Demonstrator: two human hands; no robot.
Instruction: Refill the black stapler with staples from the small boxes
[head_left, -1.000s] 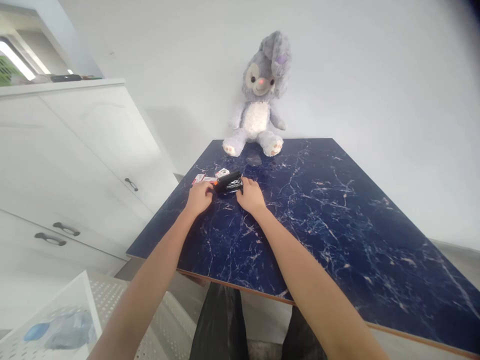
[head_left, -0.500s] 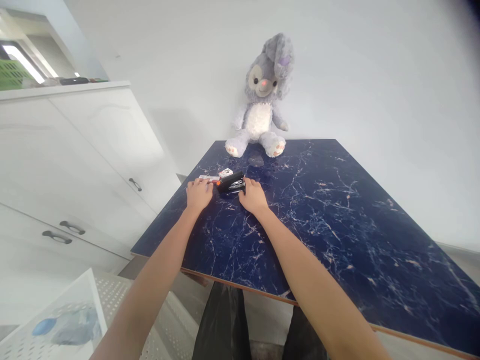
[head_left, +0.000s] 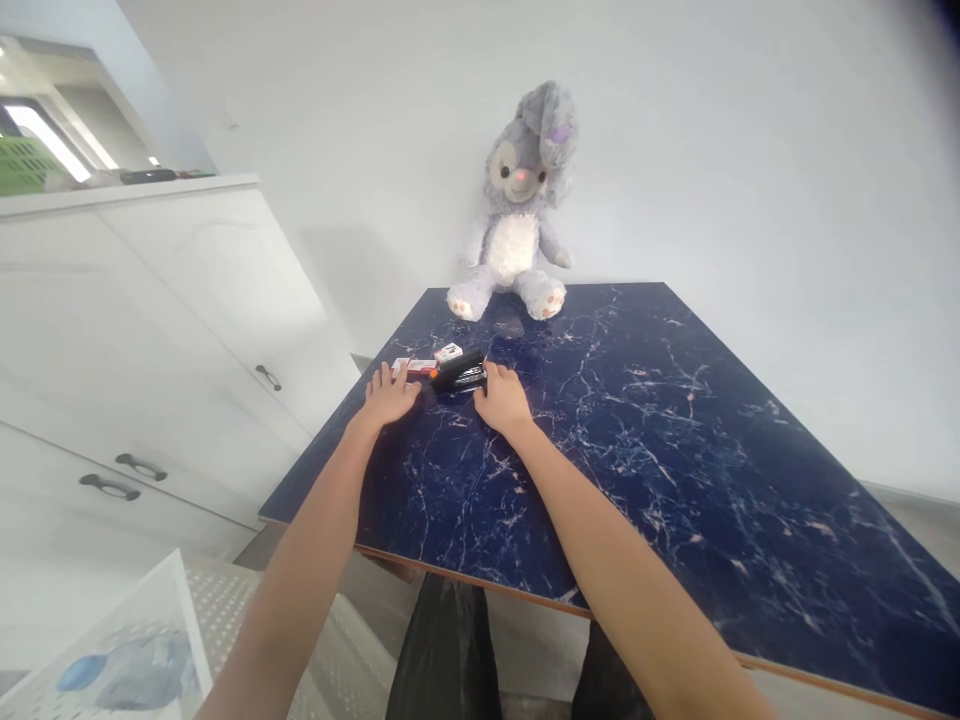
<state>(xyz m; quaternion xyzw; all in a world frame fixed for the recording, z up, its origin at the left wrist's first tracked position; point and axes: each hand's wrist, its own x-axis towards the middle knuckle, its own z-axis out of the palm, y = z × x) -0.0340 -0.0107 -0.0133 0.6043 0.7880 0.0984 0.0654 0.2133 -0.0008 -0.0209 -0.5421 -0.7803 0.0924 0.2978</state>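
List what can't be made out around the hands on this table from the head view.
- Head view: the right hand covers the end of the black object, so what it is stays unclear.
- Head view: the red-and-white packet and the small white box are too small for their print to be read.
- Head view: the white-framed tray is cut off by the bottom edge.

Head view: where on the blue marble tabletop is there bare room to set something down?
The widest free patch lies right of the right hand, out to the tabletop's right edge. A smaller one lies between the hands and the near edge. It is crowded at the black stapler and small packets, beside the left hand.
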